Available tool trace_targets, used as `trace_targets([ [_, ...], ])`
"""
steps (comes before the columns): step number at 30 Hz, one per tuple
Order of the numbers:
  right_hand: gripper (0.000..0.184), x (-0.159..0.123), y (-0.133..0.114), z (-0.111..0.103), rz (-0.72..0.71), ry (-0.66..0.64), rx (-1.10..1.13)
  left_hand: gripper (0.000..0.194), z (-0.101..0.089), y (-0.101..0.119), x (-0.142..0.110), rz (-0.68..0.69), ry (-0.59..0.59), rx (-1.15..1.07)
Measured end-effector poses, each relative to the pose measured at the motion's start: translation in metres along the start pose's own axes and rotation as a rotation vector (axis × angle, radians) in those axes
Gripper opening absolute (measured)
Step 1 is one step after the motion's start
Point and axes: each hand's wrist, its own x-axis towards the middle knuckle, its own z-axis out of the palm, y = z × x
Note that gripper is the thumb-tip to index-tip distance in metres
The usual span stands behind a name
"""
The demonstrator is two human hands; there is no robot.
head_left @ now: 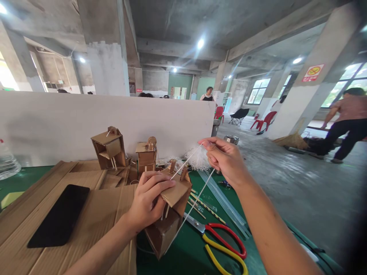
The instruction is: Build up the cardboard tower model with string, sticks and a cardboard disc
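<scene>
My left hand (153,196) grips a small cardboard box model (179,191) by its top and side, holding it tilted above the green table. White string (185,164) runs from the model's top up to my right hand (225,156), which pinches it between thumb and fingertips. From that hand a second length of string slants down past the model's right side. The model has upright tabs on top and thin sticks inside its open front. Scissors (213,233) with red and yellow handles lie to its right, their blades partly behind the model.
Cardboard sheets (17,233) cover the table's left, with a black phone (59,215) on top. Two similar cardboard models (110,149) stand behind. A white string bundle (197,157), clear strips (226,202) and sticks lie at right. A white partition (109,114) borders the back; people are beyond.
</scene>
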Motion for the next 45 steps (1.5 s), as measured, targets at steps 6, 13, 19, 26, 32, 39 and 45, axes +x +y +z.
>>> trace_targets([
  [6,0.022,0.007,-0.01,0.007,0.014,-0.053,0.036,0.035,-0.001,-0.001,-0.001,-0.025,-0.031,0.009],
  [13,0.017,0.018,-0.039,0.022,-0.036,-0.103,0.064,0.047,-0.006,-0.005,-0.002,0.021,-0.099,-0.012],
  [19,0.018,0.024,-0.056,0.02,-0.022,-0.062,0.078,0.041,-0.004,-0.011,-0.007,0.029,-0.062,-0.08],
  [26,0.02,0.031,-0.068,0.016,0.004,0.022,0.188,0.038,-0.007,-0.011,-0.005,0.032,-0.081,-0.105],
  [32,0.016,0.036,-0.068,0.003,0.0,0.072,0.247,0.048,-0.012,-0.015,-0.002,0.082,-0.131,-0.121],
  [39,0.008,0.037,-0.064,-0.01,0.007,0.09,0.327,0.046,-0.012,-0.016,-0.002,0.081,-0.159,-0.041],
  [45,0.006,0.038,-0.062,-0.017,-0.03,0.058,0.358,0.037,-0.01,-0.017,-0.006,0.073,-0.127,-0.001],
])
